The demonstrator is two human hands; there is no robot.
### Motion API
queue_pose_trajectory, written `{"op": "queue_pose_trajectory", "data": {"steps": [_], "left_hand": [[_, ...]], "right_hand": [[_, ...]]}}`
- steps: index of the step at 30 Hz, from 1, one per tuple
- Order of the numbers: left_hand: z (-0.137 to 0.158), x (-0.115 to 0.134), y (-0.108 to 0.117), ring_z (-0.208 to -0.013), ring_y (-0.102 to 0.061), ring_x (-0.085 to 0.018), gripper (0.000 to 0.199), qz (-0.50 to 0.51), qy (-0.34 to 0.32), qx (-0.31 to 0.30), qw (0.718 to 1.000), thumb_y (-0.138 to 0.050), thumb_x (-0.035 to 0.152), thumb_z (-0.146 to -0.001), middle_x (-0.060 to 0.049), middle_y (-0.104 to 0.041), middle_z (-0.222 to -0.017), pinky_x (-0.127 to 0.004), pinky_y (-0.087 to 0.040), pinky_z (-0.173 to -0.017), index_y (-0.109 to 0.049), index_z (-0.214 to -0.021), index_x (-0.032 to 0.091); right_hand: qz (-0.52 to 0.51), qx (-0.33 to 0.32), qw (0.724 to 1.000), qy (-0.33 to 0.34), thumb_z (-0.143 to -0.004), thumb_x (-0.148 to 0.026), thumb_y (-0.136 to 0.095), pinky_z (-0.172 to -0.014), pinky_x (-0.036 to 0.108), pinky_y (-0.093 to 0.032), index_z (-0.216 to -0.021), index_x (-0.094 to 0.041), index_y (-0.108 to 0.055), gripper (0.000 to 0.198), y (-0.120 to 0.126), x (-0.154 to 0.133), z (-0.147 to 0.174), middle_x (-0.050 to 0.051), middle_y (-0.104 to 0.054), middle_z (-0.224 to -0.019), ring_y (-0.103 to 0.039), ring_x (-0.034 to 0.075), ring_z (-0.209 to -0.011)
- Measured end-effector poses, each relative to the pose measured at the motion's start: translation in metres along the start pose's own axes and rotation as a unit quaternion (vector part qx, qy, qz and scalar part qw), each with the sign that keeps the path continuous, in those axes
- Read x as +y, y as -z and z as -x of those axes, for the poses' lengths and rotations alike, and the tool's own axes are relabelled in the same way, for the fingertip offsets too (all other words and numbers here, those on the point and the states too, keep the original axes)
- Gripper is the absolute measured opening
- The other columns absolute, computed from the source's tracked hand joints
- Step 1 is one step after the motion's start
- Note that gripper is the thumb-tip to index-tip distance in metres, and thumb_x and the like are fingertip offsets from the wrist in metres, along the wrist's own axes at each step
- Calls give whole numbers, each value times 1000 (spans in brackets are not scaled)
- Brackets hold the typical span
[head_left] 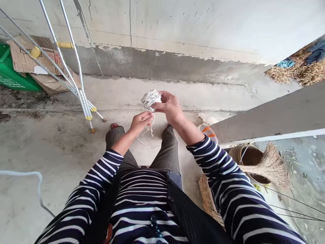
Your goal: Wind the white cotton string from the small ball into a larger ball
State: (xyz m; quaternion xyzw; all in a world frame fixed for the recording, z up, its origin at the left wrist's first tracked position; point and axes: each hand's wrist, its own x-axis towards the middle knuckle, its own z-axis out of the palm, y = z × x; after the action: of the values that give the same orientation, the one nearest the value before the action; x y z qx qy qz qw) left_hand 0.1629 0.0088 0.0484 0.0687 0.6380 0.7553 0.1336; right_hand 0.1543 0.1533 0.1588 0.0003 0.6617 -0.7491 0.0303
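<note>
A ball of white cord with dark flecks (151, 99) is held up in front of me. My right hand (169, 105) grips it from the right side, thumb in front and fingers behind. Just below the ball, my left hand (142, 122) has its fingers pinched together on the cord. A loose, twisted length of cord (152, 127) hangs under my fingers, and a thin strand trails down between my knees.
Metal crutches (80, 88) stand to the left before cardboard boxes (45, 64) and a green bin (15, 73). At right are a straw broom (273, 166), a round brown container (237, 154) and a grey wall end (264, 112). Grain-like material (291, 69) lies at the far right.
</note>
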Motion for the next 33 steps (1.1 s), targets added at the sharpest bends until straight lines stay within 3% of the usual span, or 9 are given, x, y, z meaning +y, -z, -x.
{"op": "queue_pose_trajectory", "data": {"steps": [4, 8, 12, 17, 22, 25, 29, 33], "left_hand": [[2, 7, -9, -96, -68, -24, 45, 9, -10, 12, 1000, -85, 51, -69, -10, -75, -98, -29, -54, -70, -73, -92, 14], [12, 16, -11, -77, -66, -19, 41, 16, -33, -23, 999, -79, 54, -78, -8, -72, -79, -30, -54, -69, -72, -77, 13], [29, 19, -3, -66, -66, -18, 43, 47, 21, -72, 996, -76, 56, -81, -7, -70, -73, -29, -54, -62, -71, -87, 13], [45, 10, 13, -60, -63, -16, 36, -5, 75, -130, 989, -74, 49, -82, -5, -69, -68, -27, -52, -59, -72, -85, 13], [64, -11, 23, -60, -65, -15, 26, -87, 124, -164, 975, -70, 40, -84, -5, -70, -67, -26, -50, -56, -70, -77, 15], [77, -26, 35, -62, -67, -17, 25, -111, 161, -155, 968, -68, 39, -84, -7, -71, -68, -27, -52, -55, -69, -76, 16], [80, -43, 56, -62, -67, -18, 20, -171, 183, -114, 961, -68, 37, -81, -5, -71, -67, -28, -54, -57, -69, -74, 18], [66, -48, 59, -89, -72, -24, 18, -270, 136, -7, 953, -72, 26, -76, -8, -78, -96, -33, -58, -75, -76, -92, 19]], "right_hand": [[5, -3, 1000, 3, -53, -30, -89, -66, 31, -60, -91, -21, -66, 46, -5, 3, 3, 0, -71, -83, -67, 18, -78], [2, 15, 1000, 16, -53, -31, -89, -63, 29, -60, -88, -21, -67, 43, 2, 1, 2, -1, -72, -80, -66, 16, -73], [13, 59, 998, 33, -50, -30, -90, -58, 27, -57, -86, -22, -67, 44, 18, 6, -1, -2, -71, -77, -64, 15, -69], [17, 116, 993, 27, -47, -32, -89, -56, 27, -54, -86, -21, -64, 47, 26, 38, 14, -2, -69, -75, -62, 15, -68], [-57, 179, 981, -54, -47, -32, -86, -59, 27, -56, -88, -19, -66, 48, 24, 77, 47, -1, -70, -78, -63, 15, -70], [-95, 209, 968, -98, -49, -30, -83, -62, 27, -57, -88, -19, -68, 43, 28, 90, 61, -1, -72, -82, -64, 15, -72], [-101, 226, 964, -97, -52, -27, -82, -65, 28, -57, -88, -19, -68, 39, 37, 93, 72, -1, -73, -85, -65, 16, -75], [-85, 217, 969, -76, -53, -29, -83, -67, 30, -58, -93, -21, -66, 44, 35, 90, 79, 0, -74, -87, -67, 18, -80]]}}
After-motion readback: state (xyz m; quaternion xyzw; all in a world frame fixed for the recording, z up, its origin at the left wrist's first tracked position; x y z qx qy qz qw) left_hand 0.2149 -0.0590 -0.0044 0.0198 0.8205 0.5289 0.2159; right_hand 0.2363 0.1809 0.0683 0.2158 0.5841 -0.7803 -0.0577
